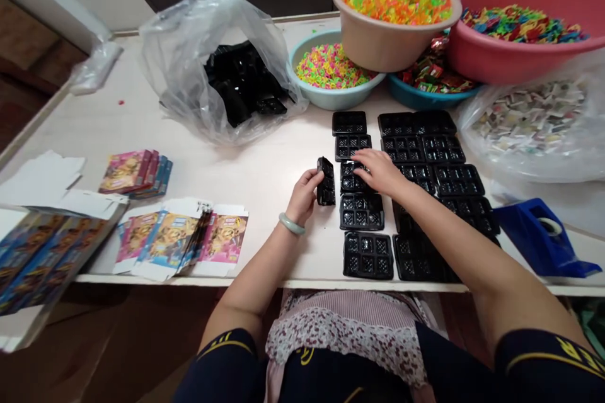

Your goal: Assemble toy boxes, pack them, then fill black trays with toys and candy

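My left hand (305, 196) pinches a small black plastic tray (326, 181) with moulded compartments, tilted on edge above the table. Just right of it, my right hand (378, 170) reaches over a column of similar trays. Its fingers are stretched out and rest at a black tray (348, 177) lying flat, partly covering it. Nearer to me in that column lie two more trays, one at the front edge (367, 256). Further right, several trays (459, 180) stand in rows, partly hidden by my right forearm.
A clear bag (174, 69) of black trays lies at back left. Basins of small colourful pieces, including a beige basin (387, 44) and a pink basin (510, 56), line the back. A blue tape dispenser (534, 236) stands right; printed boxes (170, 236) lie left.
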